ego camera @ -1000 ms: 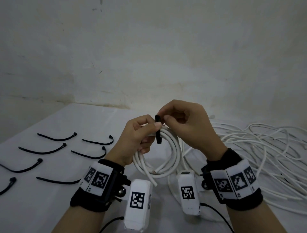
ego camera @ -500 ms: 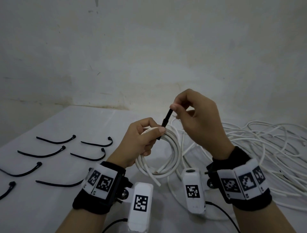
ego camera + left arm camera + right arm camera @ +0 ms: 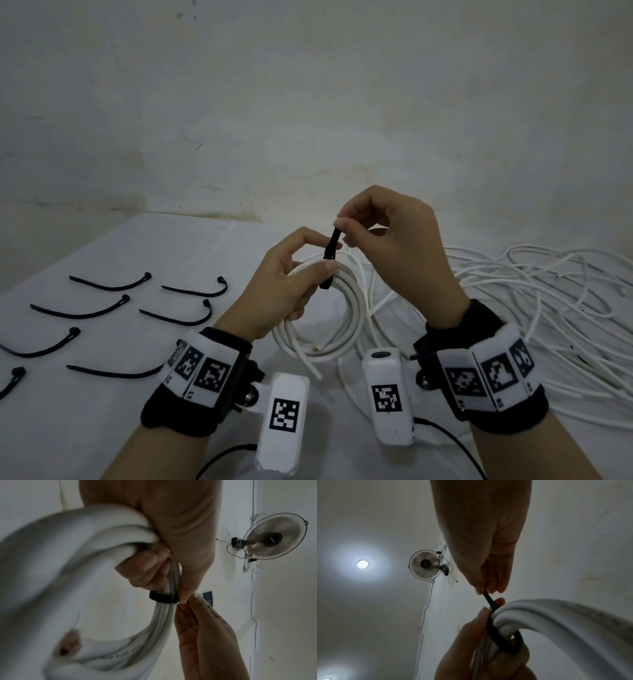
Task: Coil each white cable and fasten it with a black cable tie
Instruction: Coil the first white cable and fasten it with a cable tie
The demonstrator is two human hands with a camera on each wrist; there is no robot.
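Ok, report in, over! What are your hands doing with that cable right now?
Left hand grips the coiled white cable. Right hand pinches the tail of the black cable tie, looped round the coil. Nothing in the way.

White cable (image 3: 346,301) smooth plastic sheath; black cable tie (image 3: 330,255) matt plastic.

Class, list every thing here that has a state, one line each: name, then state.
coiled white cable: wound, held above the table
black cable tie: wrapped round the coil, tail pinched
left hand: grips the coil
right hand: pinches the tie's tail
spare cable ties: unfastened, lying on the table
loose white cables: uncoiled, heaped on the table
wall fan: cannot tell if running
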